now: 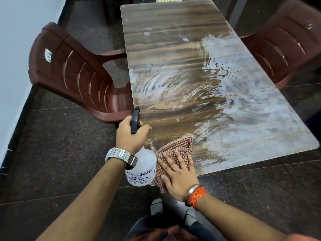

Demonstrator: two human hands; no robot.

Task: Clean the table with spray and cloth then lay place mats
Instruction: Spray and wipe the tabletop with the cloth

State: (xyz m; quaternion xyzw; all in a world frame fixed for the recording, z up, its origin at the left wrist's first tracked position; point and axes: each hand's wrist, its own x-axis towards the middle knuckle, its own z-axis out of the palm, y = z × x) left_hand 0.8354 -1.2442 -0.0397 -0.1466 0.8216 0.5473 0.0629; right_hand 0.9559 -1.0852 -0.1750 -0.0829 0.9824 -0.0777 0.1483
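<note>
A wood-grain table (170, 54) runs away from me, its near and right parts covered in wet white smears. My left hand (130, 136) grips the dark trigger head of a white spray bottle (142, 169), which hangs beside the table's near left corner. My right hand (178, 174) lies flat with spread fingers on a red-and-white checked cloth (178, 146) at that same corner. Part of the cloth hangs over the table edge. No place mats are in view.
A maroon plastic chair (73, 73) stands against the table's left side and another maroon chair (284, 42) at its right. A pale wall (15, 49) runs along the left. Dark tiled floor (60, 153) surrounds the table; my legs show below.
</note>
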